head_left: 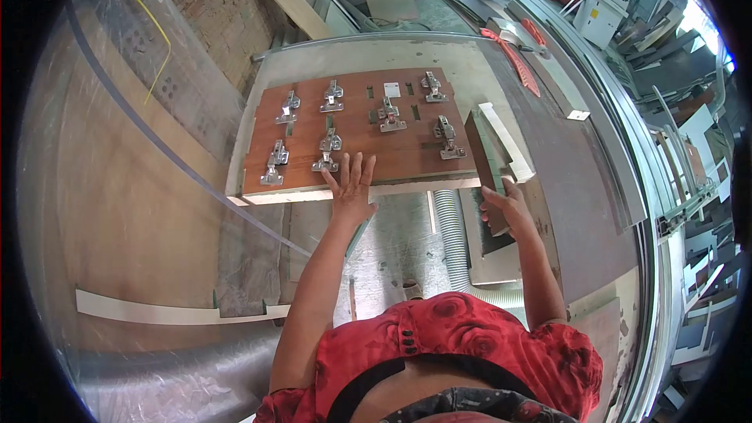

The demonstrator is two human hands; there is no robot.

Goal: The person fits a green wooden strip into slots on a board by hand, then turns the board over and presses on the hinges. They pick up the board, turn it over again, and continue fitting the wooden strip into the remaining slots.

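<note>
A reddish-brown board (356, 137) lies on a worktable, with several metal hinges on it. My left hand (354, 190) rests at the board's front edge, fingers spread, beside a hinge (327, 150). Right of the board, my right hand (509, 207) grips a long, narrow dark panel (487, 160), its fingers wrapped round the near end. Just beyond that panel is a white strip (505, 141). A small white label (392, 90) sits near the board's back edge.
Orange-handled tools (513, 63) lie at the back right. Long metal rails (619, 149) run along the right. A ribbed hose (450, 239) hangs below the table front. A large plastic-covered panel (141, 188) stands at the left.
</note>
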